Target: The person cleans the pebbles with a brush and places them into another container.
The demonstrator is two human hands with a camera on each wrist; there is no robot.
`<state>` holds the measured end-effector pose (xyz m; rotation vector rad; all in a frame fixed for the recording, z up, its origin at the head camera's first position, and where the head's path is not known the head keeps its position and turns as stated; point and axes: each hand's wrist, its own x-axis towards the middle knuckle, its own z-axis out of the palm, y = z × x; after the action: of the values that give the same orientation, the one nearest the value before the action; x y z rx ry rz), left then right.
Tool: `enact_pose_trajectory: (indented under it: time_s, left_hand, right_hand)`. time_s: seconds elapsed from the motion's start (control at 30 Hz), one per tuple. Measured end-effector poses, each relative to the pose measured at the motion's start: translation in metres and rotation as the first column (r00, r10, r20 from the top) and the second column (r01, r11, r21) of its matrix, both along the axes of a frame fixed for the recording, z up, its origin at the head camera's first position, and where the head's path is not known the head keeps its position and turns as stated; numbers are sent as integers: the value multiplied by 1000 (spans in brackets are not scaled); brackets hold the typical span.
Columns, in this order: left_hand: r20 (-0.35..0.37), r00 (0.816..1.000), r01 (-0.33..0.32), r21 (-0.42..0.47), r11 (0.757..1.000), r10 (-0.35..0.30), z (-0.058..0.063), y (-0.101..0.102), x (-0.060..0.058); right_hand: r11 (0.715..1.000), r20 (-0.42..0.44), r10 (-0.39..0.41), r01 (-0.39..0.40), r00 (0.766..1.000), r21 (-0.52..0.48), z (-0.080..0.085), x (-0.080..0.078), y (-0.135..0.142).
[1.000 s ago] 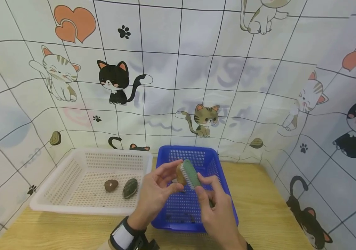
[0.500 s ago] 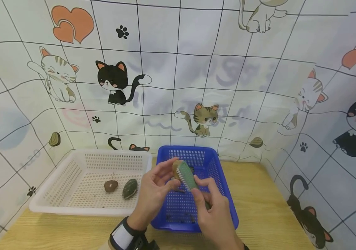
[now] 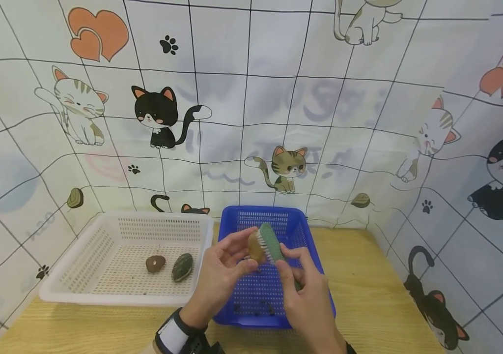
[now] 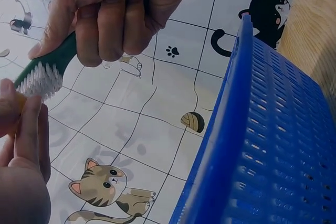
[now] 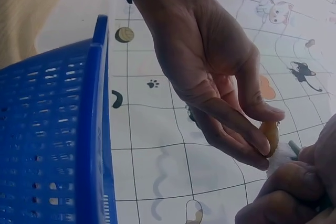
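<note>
In the head view my left hand [image 3: 218, 278] pinches a yellowish-brown stone [image 3: 255, 247] between thumb and fingers, above the blue basket [image 3: 251, 322]. My right hand [image 3: 309, 297] grips a green brush [image 3: 270, 240] by its handle. Its white bristles touch the right side of the stone. The left wrist view shows the right fingers wrapped round the handle, with the bristles [image 4: 39, 81] facing the left fingertips. Only a thin edge of the stone [image 5: 270, 134] shows between the left fingers in the right wrist view.
A white basket [image 3: 114, 298] stands left of the blue one on the wooden table [image 3: 362, 280]. It holds a small brown stone [image 3: 155, 263] and a dark green striped stone [image 3: 182, 267]. Dark bits [image 3: 270, 308] lie in the blue basket. A cat-print sheet [image 3: 242, 98] hangs behind.
The brush and stone shifted slightly left, then back right. The brush now sits steeper, and more of the stone shows. Both hands have kept their holds.
</note>
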<state>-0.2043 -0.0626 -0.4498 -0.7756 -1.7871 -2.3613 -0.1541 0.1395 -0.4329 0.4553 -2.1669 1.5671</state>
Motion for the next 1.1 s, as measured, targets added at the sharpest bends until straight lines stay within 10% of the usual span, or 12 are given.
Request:
enact_pose_trajectory:
  time_s: [1.1]
  left_hand:
    - [-16,999,39,-47,998,-40,1,-2,-1]
  right_hand:
    - [1000,19,-14,14,1000,-24,-1,-2,-4]
